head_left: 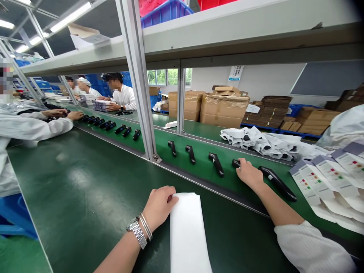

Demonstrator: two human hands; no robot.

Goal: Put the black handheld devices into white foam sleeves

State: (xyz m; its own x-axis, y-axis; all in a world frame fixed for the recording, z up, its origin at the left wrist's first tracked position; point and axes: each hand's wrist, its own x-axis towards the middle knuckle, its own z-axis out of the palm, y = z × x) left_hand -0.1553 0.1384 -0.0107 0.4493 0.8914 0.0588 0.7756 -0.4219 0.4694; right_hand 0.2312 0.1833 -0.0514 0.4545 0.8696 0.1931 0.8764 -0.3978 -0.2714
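Observation:
My left hand (159, 206), with a watch and bangles at its wrist, pinches the top left corner of a long white sheet or flat sleeve (187, 231). This lies lengthwise on the green worktable (93, 212). Farther right, my right hand (249, 173) reaches onto the green belt and closes over a black pistol-shaped device (236, 163). Most of that device is hidden under my fingers. A similar black device (278, 184) lies just right of that hand, and another (216, 164) lies to its left.
Printed white boxes (327, 182) stand at the right, before a heap of white bags (258, 140). A metal post (136, 76) rises at the table's edge under an overhead shelf (227, 26). At left, a co-worker's sleeved arms (36, 123) reach over the belt.

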